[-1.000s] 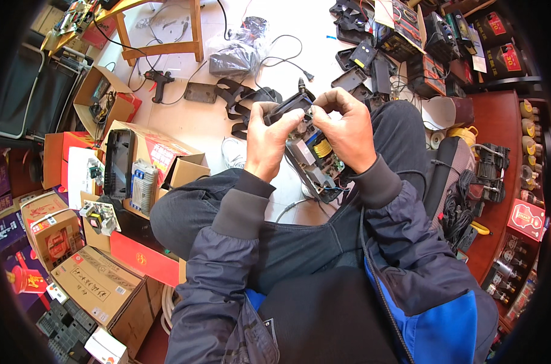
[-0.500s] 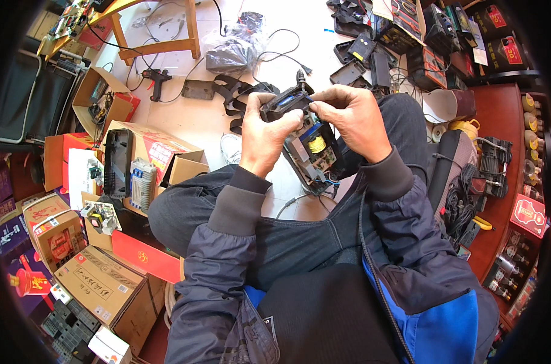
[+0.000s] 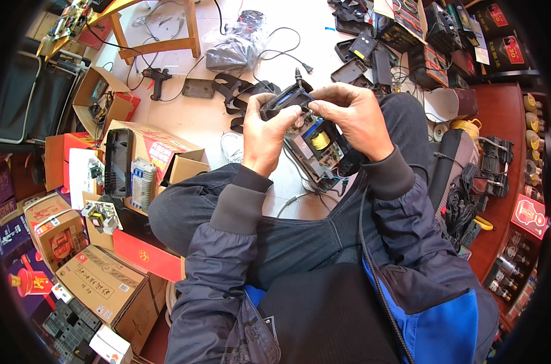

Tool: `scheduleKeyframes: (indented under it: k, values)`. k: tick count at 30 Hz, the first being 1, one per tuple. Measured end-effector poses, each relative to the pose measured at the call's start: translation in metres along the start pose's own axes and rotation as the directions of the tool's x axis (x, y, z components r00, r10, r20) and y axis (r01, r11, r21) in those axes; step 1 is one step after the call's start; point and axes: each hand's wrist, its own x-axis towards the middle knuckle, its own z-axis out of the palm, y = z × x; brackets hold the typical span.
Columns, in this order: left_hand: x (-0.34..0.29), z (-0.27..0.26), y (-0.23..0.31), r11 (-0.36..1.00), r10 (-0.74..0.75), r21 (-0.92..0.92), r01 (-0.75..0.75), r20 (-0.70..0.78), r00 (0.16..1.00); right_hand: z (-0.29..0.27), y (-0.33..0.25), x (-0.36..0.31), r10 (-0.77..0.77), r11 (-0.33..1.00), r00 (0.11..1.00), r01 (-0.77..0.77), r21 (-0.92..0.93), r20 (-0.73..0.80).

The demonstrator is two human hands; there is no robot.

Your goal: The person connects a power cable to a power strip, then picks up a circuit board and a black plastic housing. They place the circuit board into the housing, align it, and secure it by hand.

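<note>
Between my knees an opened electronic unit [image 3: 309, 151] shows its circuit board, with a yellow-wound coil [image 3: 320, 141] and metal heat-sink plates. At its far end is a black plastic end piece [image 3: 286, 99] with a cable fitting [image 3: 298, 76] sticking out. My left hand [image 3: 264, 133] is closed on the left side of this end piece, thumb on its near edge. My right hand [image 3: 355, 118] pinches its right side between thumb and fingers. Blue wires [image 3: 331, 182] hang at the unit's near end. My fingers hide part of the end piece.
Black straps [image 3: 230, 97] and a dark cover [image 3: 199, 89] lie on the floor beyond my hands. Left stand cardboard boxes [image 3: 99, 285] and a grey finned housing [image 3: 143, 185]. A glue gun [image 3: 157, 82] lies far left. Black cables [image 3: 463, 194] lie at right.
The unit has tilted slightly, its near end shifting a little to the right. Both hands keep their hold on the end piece and have barely moved.
</note>
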Motion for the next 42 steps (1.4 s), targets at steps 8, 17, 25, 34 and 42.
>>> scheduleKeyframes:
  k: [8, 17, 25, 34, 42]
  values:
    - [0.004, -0.005, -0.008, 0.981, -0.092, -0.171, 0.096, 0.029, 0.995, 0.013, 0.001, -0.006, -0.040, 0.986, 0.994, 0.023, -0.163, -0.100]
    - [0.002, -0.002, -0.005, 0.979, -0.095, -0.180, 0.097, 0.017, 0.995, 0.026, 0.001, -0.006, -0.220, 0.900, 0.963, 0.138, -0.415, -0.157]
    - [-0.001, 0.000, -0.003, 0.977, -0.107, -0.188, 0.105, 0.000, 0.994, 0.028, 0.004, -0.003, -0.409, 0.798, 0.905, 0.292, -0.527, -0.119]
    - [0.005, -0.002, 0.002, 0.961, -0.211, -0.192, 0.201, -0.030, 0.977, 0.027, 0.003, -0.003, -0.426, 0.728, 0.905, 0.355, -0.586, 0.019]
    - [0.008, -0.003, -0.004, 0.949, -0.230, -0.236, 0.209, -0.067, 0.971, 0.032, 0.004, -0.001, -0.439, 0.699, 0.897, 0.377, -0.607, 0.053]
